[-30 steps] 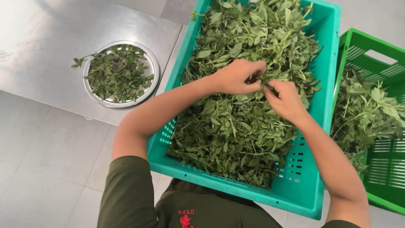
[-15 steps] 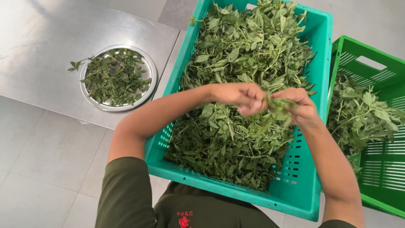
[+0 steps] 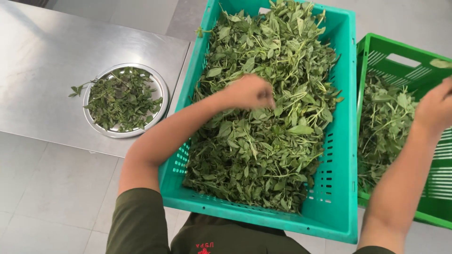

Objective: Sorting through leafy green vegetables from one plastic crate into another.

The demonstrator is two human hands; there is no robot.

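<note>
Steel table [image 3: 56, 51] sits beyond her left hand [image 3: 248, 91], fisted on leafy stems [image 3: 263, 141]; right hand [image 3: 435, 110], grip unclear, could scatter leaves outside green crate [image 3: 376, 51].

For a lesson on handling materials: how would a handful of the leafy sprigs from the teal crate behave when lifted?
The leafy sprigs look thin-stemmed, so probably floppy and light. They lie tangled in the teal crate, so neighbours would likely drag along. Loose leaves may drop off.
</note>
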